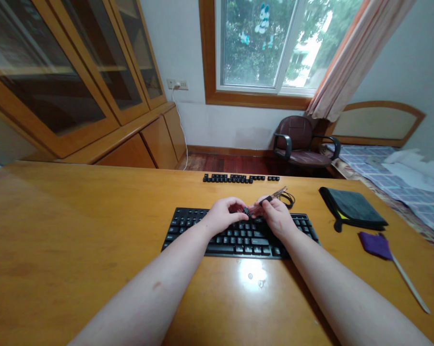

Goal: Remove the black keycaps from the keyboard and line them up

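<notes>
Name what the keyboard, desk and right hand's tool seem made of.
Keyboard: probably satin plastic; the black keys show faint sheen.
Desk: apparently glossy wood or veneer, brown and mirroring light.
Tool: matte dark body, perhaps plastic; thin, glinting prongs, perhaps metal.

Daylight enters through the window (253, 48), white glare spots the desk (76, 240), and outer edges stretch.

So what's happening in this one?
A person is working with both hands above a black keyboard on a wooden desk. The right hand grips a slim wire tool with a black grip; the left hand pinches a small dark piece at its near end, probably a keycap. Loose black keycaps line the desk's far edge.
</notes>
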`<state>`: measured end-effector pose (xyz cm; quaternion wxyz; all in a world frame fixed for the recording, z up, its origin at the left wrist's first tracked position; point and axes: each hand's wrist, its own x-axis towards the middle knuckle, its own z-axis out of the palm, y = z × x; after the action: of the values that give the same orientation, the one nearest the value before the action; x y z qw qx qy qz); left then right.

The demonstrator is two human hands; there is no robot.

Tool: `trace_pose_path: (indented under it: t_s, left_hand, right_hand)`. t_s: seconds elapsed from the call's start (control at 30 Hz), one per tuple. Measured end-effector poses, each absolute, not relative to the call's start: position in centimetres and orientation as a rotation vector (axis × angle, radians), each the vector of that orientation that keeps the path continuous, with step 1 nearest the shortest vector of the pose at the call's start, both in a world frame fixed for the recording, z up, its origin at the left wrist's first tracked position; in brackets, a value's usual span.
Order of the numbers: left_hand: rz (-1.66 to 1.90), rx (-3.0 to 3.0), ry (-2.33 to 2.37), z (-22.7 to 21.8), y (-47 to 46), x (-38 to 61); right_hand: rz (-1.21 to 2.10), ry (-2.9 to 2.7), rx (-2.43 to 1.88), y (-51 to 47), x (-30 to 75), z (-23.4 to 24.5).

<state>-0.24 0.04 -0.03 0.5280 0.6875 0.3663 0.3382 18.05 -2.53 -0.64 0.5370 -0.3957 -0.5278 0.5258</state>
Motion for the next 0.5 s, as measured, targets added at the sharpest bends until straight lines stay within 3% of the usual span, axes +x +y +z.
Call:
trace_pose_path:
  t_s: [0.3, 0.5]
  left_hand:
    - [0.786, 1.598, 0.814, 0.42, 0.23, -0.35]
    - [0.873, 1.478, 0.854, 0.21, 0.63, -0.26]
  right_hand:
    - [1.189, -1.323, -0.932, -2.56, 18.3, -0.85]
    - [0.781, -1.659, -0.909, -3.26, 18.49, 0.12]
